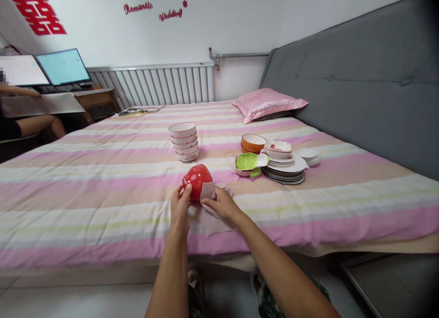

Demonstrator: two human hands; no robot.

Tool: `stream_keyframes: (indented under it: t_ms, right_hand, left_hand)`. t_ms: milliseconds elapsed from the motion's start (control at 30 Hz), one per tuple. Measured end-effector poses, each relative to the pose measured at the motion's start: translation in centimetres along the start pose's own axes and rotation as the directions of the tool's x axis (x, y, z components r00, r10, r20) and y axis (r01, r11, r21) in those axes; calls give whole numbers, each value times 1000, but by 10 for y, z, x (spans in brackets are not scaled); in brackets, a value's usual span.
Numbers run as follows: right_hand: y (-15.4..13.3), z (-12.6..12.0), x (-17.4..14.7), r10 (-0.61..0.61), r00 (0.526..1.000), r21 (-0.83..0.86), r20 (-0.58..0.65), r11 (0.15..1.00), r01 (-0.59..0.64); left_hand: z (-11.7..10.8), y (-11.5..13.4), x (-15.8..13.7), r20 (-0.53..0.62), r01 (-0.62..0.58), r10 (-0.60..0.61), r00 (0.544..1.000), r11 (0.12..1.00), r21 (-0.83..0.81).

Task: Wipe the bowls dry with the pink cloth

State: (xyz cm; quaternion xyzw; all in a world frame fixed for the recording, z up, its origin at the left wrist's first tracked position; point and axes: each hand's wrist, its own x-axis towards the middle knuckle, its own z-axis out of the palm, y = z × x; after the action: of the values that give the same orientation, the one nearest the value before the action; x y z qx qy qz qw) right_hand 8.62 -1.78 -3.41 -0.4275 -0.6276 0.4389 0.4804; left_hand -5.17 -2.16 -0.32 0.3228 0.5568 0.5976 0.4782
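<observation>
A glossy red bowl (198,178) is tilted on its side above the near part of the bed. My left hand (181,200) grips its rim, thumb on the outside. With my right hand (221,203) I press a pale pink cloth (207,191) against the bowl's right side; part of the cloth hangs down toward the bedspread. Just beyond the bowl stands a stack of several white bowls (184,142) with red patterns. The fingers under the bowl and behind the cloth are partly hidden.
Right of the hands are stacked plates (284,175), orange bowls (253,144), a green leaf-shaped dish (247,161) and small square dishes (277,147). A pink pillow (269,103) lies by the grey headboard (350,76). A person (32,124) sits by monitors (63,66) at far left.
</observation>
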Motion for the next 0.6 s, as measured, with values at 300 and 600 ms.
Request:
stream_keyframes:
  t_ms: [300,600]
  right_hand:
    - [-21,-8,1,74,997,432,-17,900,-60]
    - [-27,-12,6,215,976,577,-20,800,-164]
  left_hand:
    - [-4,0,-7,59,-110,99,993,969,221]
    - [0,0,-9,37,-142,138,990,978,155]
